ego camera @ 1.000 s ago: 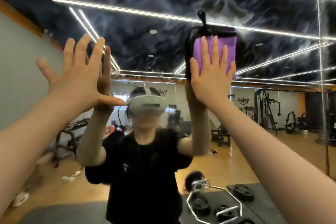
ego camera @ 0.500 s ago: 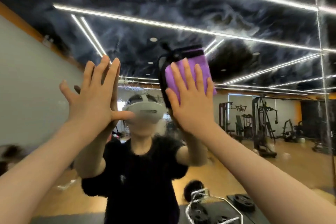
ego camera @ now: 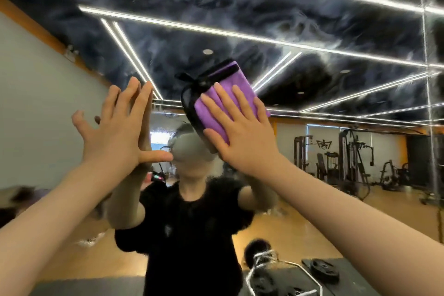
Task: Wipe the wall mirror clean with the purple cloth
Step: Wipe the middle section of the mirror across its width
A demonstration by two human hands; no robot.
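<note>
While the right hand presses a folded purple cloth flat against the wall mirror with straight fingers, just above the reflected head, the left hand rests on the glass with its fingers spread, holding nothing. Wiping seems underway, with faint smears beside the cloth and most of the glass apparently left to cover. No readable writing shows.

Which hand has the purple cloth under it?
The right hand presses the purple cloth flat against the mirror; the left hand is bare.
</note>
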